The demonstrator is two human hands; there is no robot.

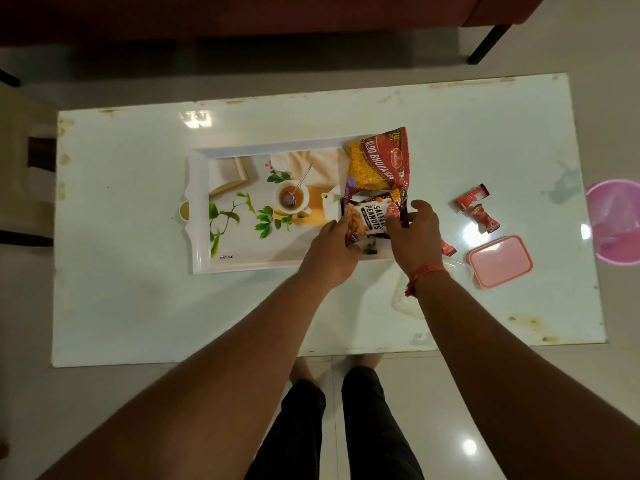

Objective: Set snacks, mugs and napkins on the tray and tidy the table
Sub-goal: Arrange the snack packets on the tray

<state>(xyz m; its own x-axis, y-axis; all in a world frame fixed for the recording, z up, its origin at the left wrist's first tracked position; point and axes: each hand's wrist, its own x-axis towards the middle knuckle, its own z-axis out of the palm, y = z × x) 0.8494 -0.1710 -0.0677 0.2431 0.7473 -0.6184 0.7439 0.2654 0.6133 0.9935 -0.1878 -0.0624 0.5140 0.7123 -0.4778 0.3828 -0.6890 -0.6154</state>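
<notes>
Both hands hold the salted peanuts packet over the right end of the tray.

The left hand pinches the packet's near-left corner and the right hand grips its right edge; it lies just below the aloo bhujia sev packet, whose top sticks out past the tray's far rim. The tray's left and middle are bare printed surface. On the white table, right of the tray, lie small red wrappers and a pink lid; a pink tub stands off the table's right edge.
</notes>
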